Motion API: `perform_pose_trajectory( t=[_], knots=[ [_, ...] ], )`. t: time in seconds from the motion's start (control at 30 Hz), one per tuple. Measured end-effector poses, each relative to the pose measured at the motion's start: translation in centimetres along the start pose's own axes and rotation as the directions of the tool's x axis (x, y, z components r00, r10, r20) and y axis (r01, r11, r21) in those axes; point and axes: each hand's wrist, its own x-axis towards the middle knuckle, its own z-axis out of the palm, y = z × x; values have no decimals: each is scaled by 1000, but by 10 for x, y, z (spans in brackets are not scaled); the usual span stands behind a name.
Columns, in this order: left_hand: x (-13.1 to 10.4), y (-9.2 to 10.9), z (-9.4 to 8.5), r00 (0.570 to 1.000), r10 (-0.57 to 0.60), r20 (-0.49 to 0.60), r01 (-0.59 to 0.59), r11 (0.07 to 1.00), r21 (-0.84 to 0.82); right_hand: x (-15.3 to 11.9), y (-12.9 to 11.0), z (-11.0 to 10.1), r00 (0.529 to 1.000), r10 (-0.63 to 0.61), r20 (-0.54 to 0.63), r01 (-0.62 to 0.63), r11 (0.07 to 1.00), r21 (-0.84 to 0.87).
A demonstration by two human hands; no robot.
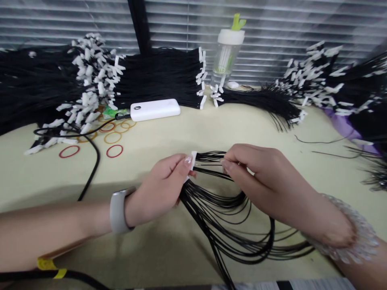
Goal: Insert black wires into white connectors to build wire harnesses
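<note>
My left hand (165, 183) is closed on a white connector (194, 160), its thumb pressed on the connector's face. Many thin black wires (223, 235) run out of the connector, looping down and to the right over the table. My right hand (260, 173) is closed in a pinch to the right of the connector, holding black wires near its upper end. A single thin wire end points from the right fingertips toward the connector; whether it touches is too small to tell.
Bundles of black wires (163, 76) with white connectors line the back of the pale table (193, 129). A white power bank (155, 110), a clear bottle (225, 56) and rubber bands (115, 151) lie or stand there. A black cable (95, 161) crosses the left side.
</note>
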Motion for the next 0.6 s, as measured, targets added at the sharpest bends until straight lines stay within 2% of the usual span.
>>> perform_pose_trajectory(
  t=[0.23, 0.6],
  knots=[
    [0, -1, 1, 1000, -4, 11, 4, 1000, -15, 1, -1, 4, 997, 0, -72, -4, 998, -60],
    [0, 1, 0, 1000, 8, 15, -8, 999, 43, 1, -1, 7, 998, -18, -64, 15, 999, -49]
  ],
)
